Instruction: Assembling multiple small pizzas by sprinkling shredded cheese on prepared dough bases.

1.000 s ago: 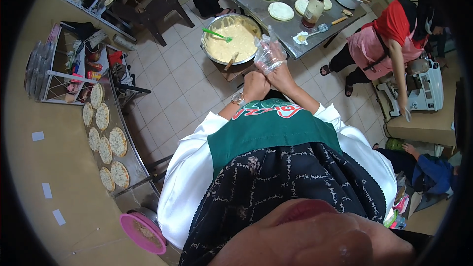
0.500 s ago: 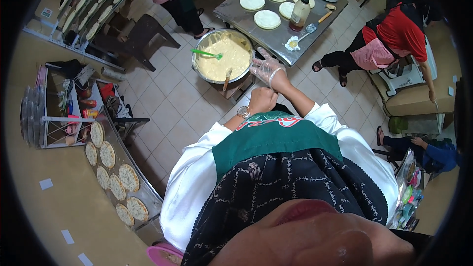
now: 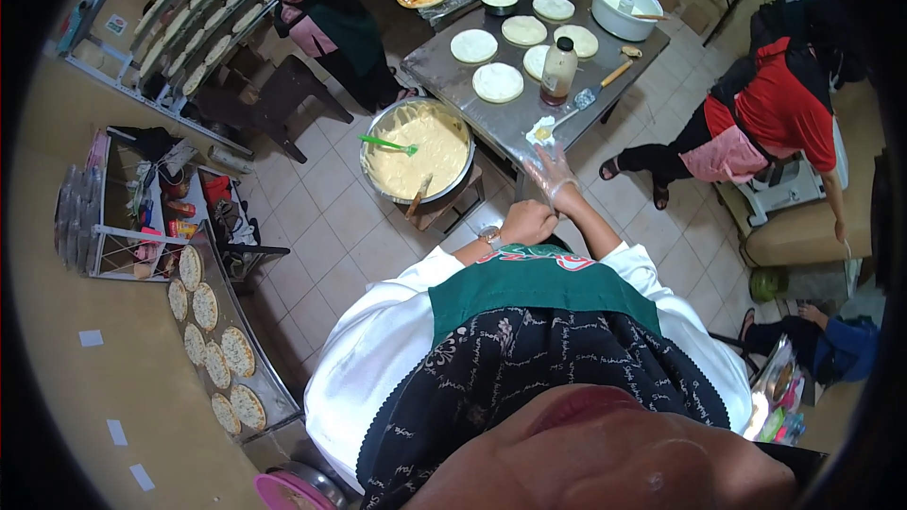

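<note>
A clear plastic glove (image 3: 545,168) covers my right hand (image 3: 556,179), whose fingers are stretched out near the table's front edge, holding nothing. My left hand (image 3: 529,223), bare and with a watch (image 3: 488,235) at the wrist, is closed at the glove's cuff by my right wrist. To the left, a large metal bowl (image 3: 370,167) of creamy batter stands on a small stool (image 3: 460,202). A green-handled spatula (image 3: 388,144) and a wooden-handled tool (image 3: 419,196) rest in the batter. Beyond my right hand, a spatula with a smeared blade (image 3: 585,99) lies on the metal table (image 3: 444,77).
Several pale dough rounds (image 3: 497,82), a sauce bottle (image 3: 558,71) and a white tub (image 3: 625,9) stand on the table. Topped rounds lie on a left side counter (image 3: 269,387). One person (image 3: 331,9) works at the far left, another in red (image 3: 789,99) at the right.
Both my hands have moved right, away from the bowl and toward the table's near corner. The view has shifted, showing more of the person at the far left.
</note>
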{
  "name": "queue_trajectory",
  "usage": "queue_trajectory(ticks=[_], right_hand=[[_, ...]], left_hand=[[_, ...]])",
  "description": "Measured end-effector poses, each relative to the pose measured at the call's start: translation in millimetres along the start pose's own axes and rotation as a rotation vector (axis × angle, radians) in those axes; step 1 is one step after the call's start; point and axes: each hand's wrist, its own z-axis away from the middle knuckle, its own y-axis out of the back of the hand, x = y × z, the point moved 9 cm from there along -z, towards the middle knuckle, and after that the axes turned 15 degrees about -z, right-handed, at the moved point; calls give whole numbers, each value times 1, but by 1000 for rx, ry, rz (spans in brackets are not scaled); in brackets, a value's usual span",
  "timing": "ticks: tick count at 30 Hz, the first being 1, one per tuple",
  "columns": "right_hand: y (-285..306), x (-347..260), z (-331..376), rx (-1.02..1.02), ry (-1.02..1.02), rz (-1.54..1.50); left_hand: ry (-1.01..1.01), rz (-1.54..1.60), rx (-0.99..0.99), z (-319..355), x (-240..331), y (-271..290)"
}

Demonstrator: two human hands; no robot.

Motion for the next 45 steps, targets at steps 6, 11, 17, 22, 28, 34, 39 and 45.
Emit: queue_trajectory(ticks=[6,11,17,22,28,34,39,45], right_hand=[[58,79,48,86,-651,-1003],[104,125,61,508,-402,-1040],[61,164,62,298,-661,-1727],[120,166,40,607,-189,-94],[148,206,11,257,-521,-559],[193,212,-34,342,-452,-417],[212,199,-87,374,-351,-284],[202,195,-146,191,-230,-247]], left_hand=[[239,-39,-85,-44,33,9],[339,-162,-3,-77,52,-12],[44,-227,94,-115,91,-34],[10,-269,75,-144,97,-30],[120,-85,186,-164,75,-7],[263,-46,228,-181,50,56],[239,-191,428,-194,12,94],[48,-236,426,-208,-8,106]])
